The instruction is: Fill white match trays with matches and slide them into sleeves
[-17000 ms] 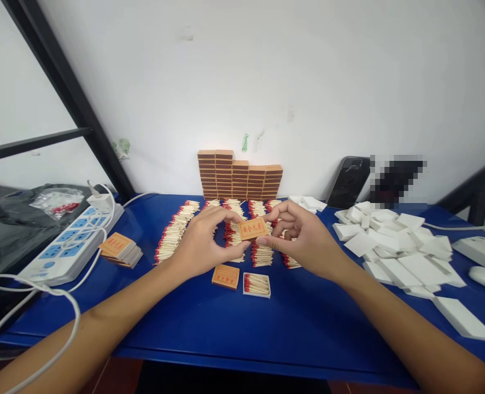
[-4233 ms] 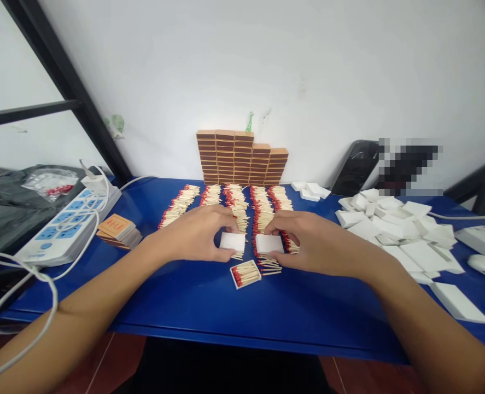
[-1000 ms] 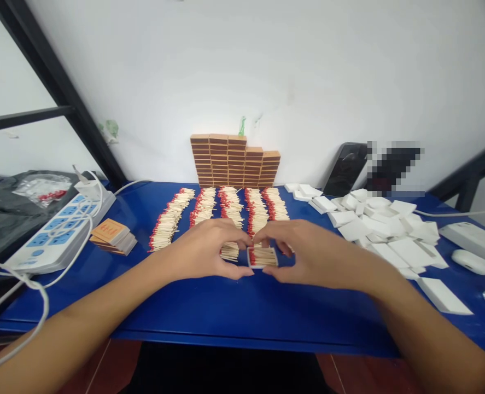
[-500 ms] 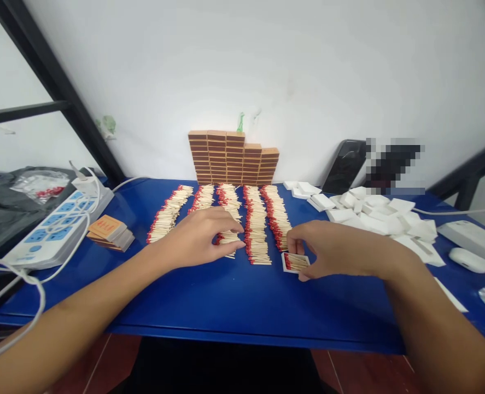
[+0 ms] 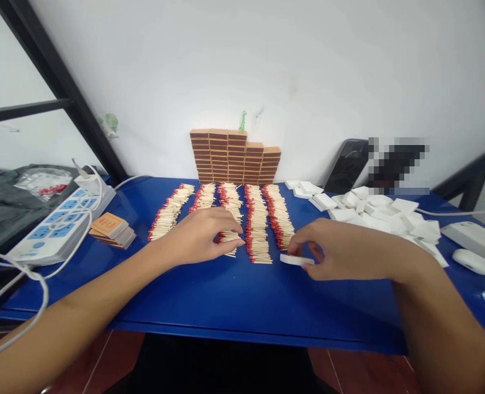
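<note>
My right hand [image 5: 334, 249] grips a white matchbox tray [image 5: 292, 260] between thumb and fingers. The tray is tipped so that its side faces me, and its inside is hidden. Over the left and middle match rows hovers my left hand [image 5: 207, 235], thumb and fingertips apart with nothing between them. Red-headed matches lie in several rows on the blue table [image 5: 226, 306]. One match row [image 5: 259, 227] runs just right of my left fingertips. The rightmost match row [image 5: 280, 216] ends close to my right fingertips.
Stacked matchboxes [image 5: 234, 158] stand against the wall. White trays [image 5: 373, 213] are heaped at the right, near a dark phone [image 5: 346, 164] and a white earbud case [image 5: 472, 261]. At the left are a power strip [image 5: 62, 224], loose cables and orange matchbox covers [image 5: 111, 230].
The tray in my right hand has tilted, so its matches, visible before, are now out of sight. My left hand has barely moved.
</note>
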Demonstrator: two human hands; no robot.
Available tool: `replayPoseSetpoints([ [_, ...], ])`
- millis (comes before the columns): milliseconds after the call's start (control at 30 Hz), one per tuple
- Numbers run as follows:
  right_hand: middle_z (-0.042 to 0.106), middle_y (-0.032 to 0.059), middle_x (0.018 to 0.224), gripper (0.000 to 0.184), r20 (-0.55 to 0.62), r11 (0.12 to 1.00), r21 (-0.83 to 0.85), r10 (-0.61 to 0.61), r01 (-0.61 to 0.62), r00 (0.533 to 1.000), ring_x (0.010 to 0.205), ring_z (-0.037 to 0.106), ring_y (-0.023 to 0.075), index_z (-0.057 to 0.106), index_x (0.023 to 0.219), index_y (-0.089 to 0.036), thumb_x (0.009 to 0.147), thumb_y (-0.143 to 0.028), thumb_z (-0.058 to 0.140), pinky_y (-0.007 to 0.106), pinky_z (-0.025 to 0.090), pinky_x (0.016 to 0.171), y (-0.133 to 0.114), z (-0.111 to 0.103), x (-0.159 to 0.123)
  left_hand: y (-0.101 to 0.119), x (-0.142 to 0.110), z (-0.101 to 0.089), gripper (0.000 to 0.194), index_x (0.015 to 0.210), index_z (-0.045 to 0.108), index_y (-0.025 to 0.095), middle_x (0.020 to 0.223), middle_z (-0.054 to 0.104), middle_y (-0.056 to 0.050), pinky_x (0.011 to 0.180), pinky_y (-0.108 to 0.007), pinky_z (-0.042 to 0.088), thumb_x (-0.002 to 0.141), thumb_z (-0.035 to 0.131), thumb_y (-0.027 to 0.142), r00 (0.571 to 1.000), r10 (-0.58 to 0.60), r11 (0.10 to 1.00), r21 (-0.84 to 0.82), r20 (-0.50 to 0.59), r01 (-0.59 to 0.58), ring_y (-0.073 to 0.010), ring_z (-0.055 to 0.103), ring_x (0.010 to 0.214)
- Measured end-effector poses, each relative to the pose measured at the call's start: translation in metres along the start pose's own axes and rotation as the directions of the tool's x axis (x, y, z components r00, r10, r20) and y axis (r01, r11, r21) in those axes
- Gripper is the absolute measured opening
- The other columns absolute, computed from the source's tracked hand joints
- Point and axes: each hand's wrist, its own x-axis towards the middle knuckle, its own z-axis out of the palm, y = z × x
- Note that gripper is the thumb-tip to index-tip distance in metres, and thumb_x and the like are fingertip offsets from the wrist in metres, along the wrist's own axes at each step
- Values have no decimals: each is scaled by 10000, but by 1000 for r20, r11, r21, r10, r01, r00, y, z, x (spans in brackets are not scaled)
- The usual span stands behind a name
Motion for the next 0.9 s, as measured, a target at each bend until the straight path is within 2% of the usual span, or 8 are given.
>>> replayPoseSetpoints([
  [100,752,7,949,276,-21,1000,-22,-6,5,1000,758,666,208,783,1007,-304,772,-217,667,303,469,618,2,-1,0,-1,0,1,179,1009,738,199,957,750,-50,812,-310,508,994,620,332,1000,3,1000,14,-13,-3,-188,688,881],
  [200,737,17,924,200,-64,997,-67,27,-32,998,743,653,200,759,1010,-281,852,-362,668,299,452,610,3,-2,2,-1,-1,0,175,993,740,195,949,751,-43,806,-299,516,995,625,326,999,4,999,34,-36,-3,-178,695,867],
  [267,729,29,921,229,-109,995,-85,48,-58,993,739,643,198,733,996,-260,894,-442,641,302,439,614,4,-2,5,-1,-1,0,179,990,742,191,946,754,-44,809,-296,522,997,623,326,998,16,999,48,-54,-13,-177,700,867],
  [433,712,60,969,243,-238,991,-116,32,-61,971,834,636,230,673,1035,-228,950,-434,577,340,439,709,4,-3,9,-1,-1,-1,171,971,745,190,928,758,-37,792,-286,527,995,627,312,993,49,995,96,-103,-39,-167,708,841],
  [500,708,65,1004,236,-226,991,-122,24,-53,974,861,635,235,663,1048,-225,947,-421,577,351,444,732,3,-3,9,-1,-1,0,165,965,743,190,922,757,-29,786,-284,525,993,630,307,993,56,993,113,-108,-44,-163,709,836],
  [667,698,52,1140,261,-101,993,-110,26,-37,995,955,642,253,658,1064,-252,837,-379,677,343,477,750,5,4,8,-2,-2,2,163,971,741,192,927,760,-24,795,-288,521,998,622,300,994,60,990,130,-88,-49,-167,715,852],
  [900,707,47,1122,296,-122,993,-104,33,-46,992,962,648,267,672,1075,-263,818,-409,684,354,496,748,10,10,9,-2,-2,6,186,964,747,194,908,766,-21,774,-291,505,1008,604,305,995,72,987,150,-69,-61,-174,722,847],
])
